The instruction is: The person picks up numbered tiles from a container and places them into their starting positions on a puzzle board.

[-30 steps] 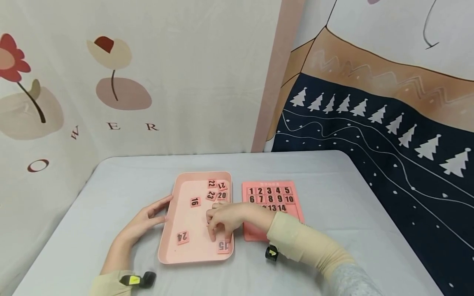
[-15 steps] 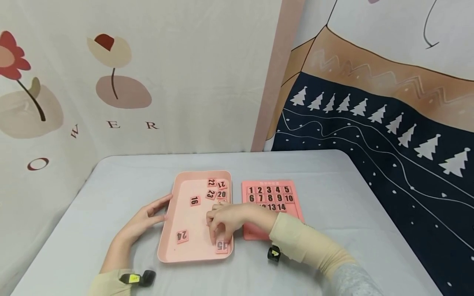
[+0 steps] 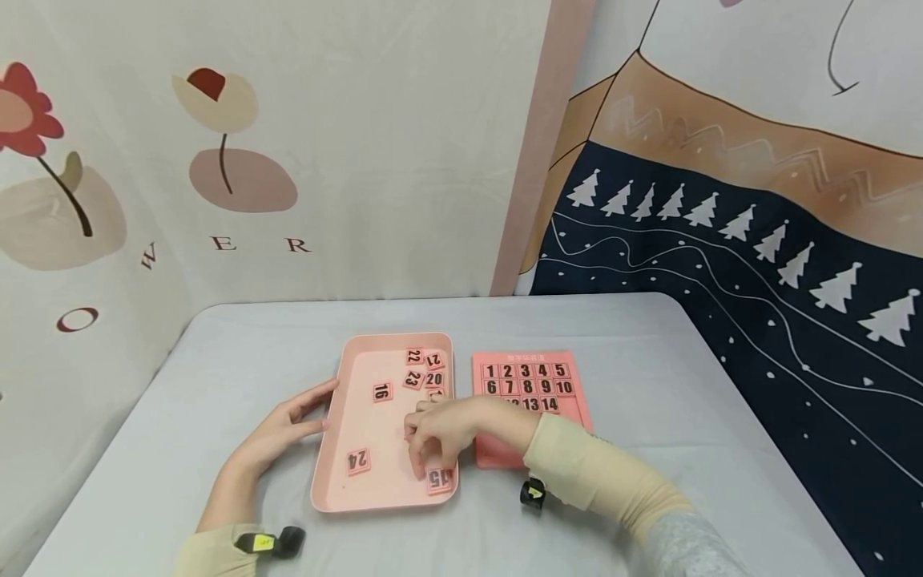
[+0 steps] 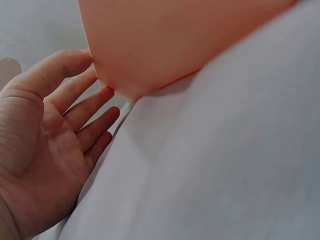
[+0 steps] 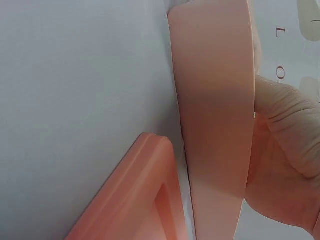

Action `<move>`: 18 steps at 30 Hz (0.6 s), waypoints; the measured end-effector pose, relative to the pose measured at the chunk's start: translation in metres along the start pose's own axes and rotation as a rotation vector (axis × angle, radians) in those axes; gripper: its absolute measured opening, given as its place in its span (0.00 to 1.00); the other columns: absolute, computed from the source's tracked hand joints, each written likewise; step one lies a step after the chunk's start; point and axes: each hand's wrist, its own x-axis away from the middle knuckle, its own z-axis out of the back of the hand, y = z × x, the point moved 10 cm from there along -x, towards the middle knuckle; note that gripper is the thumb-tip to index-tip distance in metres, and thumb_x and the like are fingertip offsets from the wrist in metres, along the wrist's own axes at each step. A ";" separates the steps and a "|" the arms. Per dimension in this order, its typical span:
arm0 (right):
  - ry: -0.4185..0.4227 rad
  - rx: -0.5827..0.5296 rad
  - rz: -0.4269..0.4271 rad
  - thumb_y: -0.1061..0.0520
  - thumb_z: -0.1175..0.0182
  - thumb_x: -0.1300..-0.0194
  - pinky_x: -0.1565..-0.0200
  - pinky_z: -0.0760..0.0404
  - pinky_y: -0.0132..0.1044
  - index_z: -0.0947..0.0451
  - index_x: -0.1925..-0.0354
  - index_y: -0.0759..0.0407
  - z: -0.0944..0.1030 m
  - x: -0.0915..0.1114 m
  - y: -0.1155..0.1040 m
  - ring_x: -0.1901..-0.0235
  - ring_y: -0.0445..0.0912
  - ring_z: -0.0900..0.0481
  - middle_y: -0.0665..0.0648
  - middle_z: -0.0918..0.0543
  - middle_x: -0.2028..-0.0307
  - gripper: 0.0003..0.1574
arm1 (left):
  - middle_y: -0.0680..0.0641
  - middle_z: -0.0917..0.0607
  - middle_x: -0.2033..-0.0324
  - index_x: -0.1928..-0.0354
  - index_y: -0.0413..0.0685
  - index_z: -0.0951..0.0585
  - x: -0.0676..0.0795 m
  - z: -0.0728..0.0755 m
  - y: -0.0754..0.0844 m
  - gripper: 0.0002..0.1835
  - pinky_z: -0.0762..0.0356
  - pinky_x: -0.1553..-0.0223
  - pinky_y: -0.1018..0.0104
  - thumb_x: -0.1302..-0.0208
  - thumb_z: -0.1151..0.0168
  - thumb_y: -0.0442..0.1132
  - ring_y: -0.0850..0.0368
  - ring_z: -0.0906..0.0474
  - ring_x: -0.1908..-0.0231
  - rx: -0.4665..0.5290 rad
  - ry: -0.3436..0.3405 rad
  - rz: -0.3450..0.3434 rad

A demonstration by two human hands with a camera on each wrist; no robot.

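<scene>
A pink tray [image 3: 382, 433] holds several loose number tiles. My left hand [image 3: 284, 429] touches its left rim with nearly straight fingers; in the left wrist view those fingertips meet the tray's outer wall [image 4: 150, 40]. My right hand [image 3: 441, 429] reaches down inside the tray's right side, fingers bent, fingertips right at the upper edge of the 15 tile [image 3: 438, 481]. I cannot tell whether they pinch it. In the right wrist view the tray wall [image 5: 215, 110] hides these fingertips. Tile 24 [image 3: 358, 462] and tile 16 [image 3: 382, 392] lie to their left.
Right of the tray lies a pink number board [image 3: 497, 453] with tiles in rows at its top, partly hidden under my right forearm. Tiles 22 [image 3: 414, 356], 21 [image 3: 433, 361], 23 [image 3: 413, 380] and 20 [image 3: 434, 380] cluster in the tray's far right corner.
The 15 tile has turned slightly by my right fingertips and shows more of its face. My left hand stays at the tray's rim.
</scene>
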 end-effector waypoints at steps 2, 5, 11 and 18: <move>-0.010 0.007 0.001 0.57 0.24 0.59 0.55 0.42 0.26 0.17 0.65 0.26 -0.001 0.000 -0.001 0.60 0.33 0.40 0.35 0.34 0.61 0.26 | 0.37 0.37 0.32 0.30 0.40 0.36 0.000 0.000 0.000 0.34 0.44 0.43 0.83 0.37 0.37 0.33 0.75 0.41 0.39 -0.001 0.000 0.001; -0.021 0.011 -0.010 0.55 0.23 0.59 0.55 0.42 0.26 0.17 0.68 0.25 -0.002 0.000 -0.001 0.60 0.33 0.41 0.34 0.35 0.61 0.24 | 0.37 0.37 0.32 0.30 0.40 0.36 -0.001 -0.001 0.000 0.34 0.44 0.43 0.83 0.37 0.37 0.34 0.75 0.41 0.39 -0.001 -0.003 0.002; -0.013 0.026 -0.024 0.49 0.22 0.61 0.55 0.41 0.25 0.16 0.70 0.26 -0.002 0.000 -0.001 0.59 0.33 0.41 0.35 0.34 0.61 0.19 | 0.37 0.37 0.32 0.30 0.40 0.37 -0.001 -0.002 0.001 0.34 0.44 0.43 0.83 0.37 0.37 0.34 0.75 0.41 0.39 -0.006 0.001 0.009; 0.050 0.042 -0.007 0.44 0.23 0.62 0.54 0.41 0.25 0.15 0.68 0.28 0.001 -0.002 0.001 0.59 0.32 0.39 0.35 0.32 0.60 0.18 | 0.36 0.38 0.32 0.30 0.39 0.37 0.000 -0.002 0.002 0.34 0.45 0.43 0.84 0.37 0.37 0.33 0.76 0.40 0.39 -0.004 -0.005 0.001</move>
